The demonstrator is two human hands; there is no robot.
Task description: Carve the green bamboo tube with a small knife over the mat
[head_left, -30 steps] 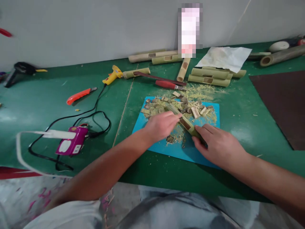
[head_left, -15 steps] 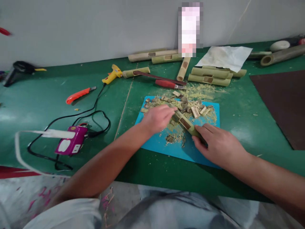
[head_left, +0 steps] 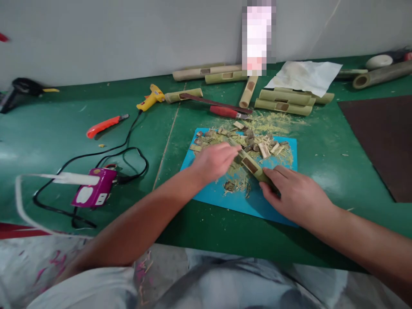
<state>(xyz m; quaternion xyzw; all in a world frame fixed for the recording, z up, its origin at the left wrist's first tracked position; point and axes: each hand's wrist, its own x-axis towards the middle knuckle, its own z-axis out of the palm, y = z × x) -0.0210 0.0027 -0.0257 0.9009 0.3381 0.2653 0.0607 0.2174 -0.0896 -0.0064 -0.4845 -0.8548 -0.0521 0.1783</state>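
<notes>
A short green bamboo tube (head_left: 255,168) with a rectangular opening cut in its side slants over the blue mat (head_left: 206,194). My right hand (head_left: 291,189) is closed around its near end, thumb and fingers on either side. Closed at the far end of the tube is my left hand (head_left: 216,161), with its fingertips against the bamboo; whether they also hold something small is hidden. Bamboo chips (head_left: 264,150) and shavings cover the back of the mat, and a smaller heap of shavings (head_left: 236,187) lies below the tube.
Behind the mat lie a red-handled knife (head_left: 223,112), a dark flat strip (head_left: 209,101) and several cut bamboo tubes (head_left: 283,107). To the left are a yellow glue gun (head_left: 150,98), an orange utility knife (head_left: 104,127) and a purple power adapter (head_left: 95,188) with cables. A brown board (head_left: 380,141) lies right.
My left hand has shifted very slightly to the right along the far end of the tube. My right hand keeps its grip; the view has tilted a little.
</notes>
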